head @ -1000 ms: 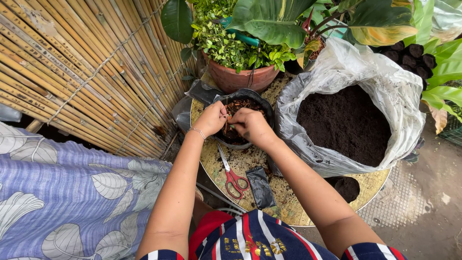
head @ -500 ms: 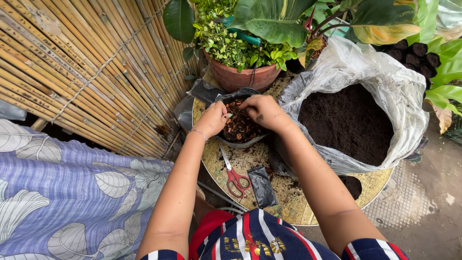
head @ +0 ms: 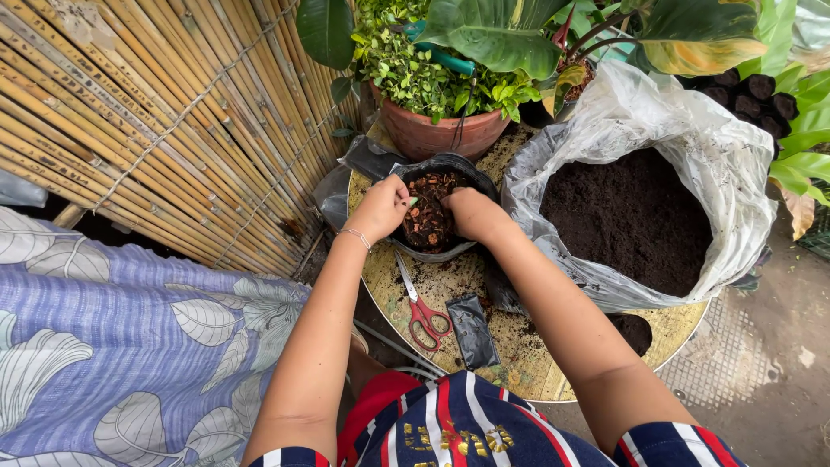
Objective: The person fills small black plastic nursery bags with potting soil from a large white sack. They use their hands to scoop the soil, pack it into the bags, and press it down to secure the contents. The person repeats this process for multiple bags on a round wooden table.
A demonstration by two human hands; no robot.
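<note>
hands at centre of the frame, both at a black grow bag (head: pixel 437 246) filled with brown bark chips (head: pixel 430 212), set on a round table (head: pixel 553 367).
left hand (head: pixel 380 207): fingers curled and pinched together over the bag's left rim, green-painted nail showing; whether a chip sits between the fingertips cannot be told. thin bracelet at the wrist.
right hand (head: pixel 471 212): fingers bent down into the bag's right side, tips hidden, so its grip cannot be told.
below the bag: red-handled scissors (head: pixel 422 311), beside them a flat folded black bag (head: pixel 473 333).
right of the frame: open plastic sack of dark soil (head: pixel 627 220), touching the right forearm.
top centre: terracotta pot (head: pixel 441 134) with small-leaved plant.
upper left: bamboo screen (head: pixel 156 121).
risk, judged: the soft bag has limp walls; uneven pressing could fold a side and spill chips onto the table. the forearm could nudge the sack and shed soil.
</note>
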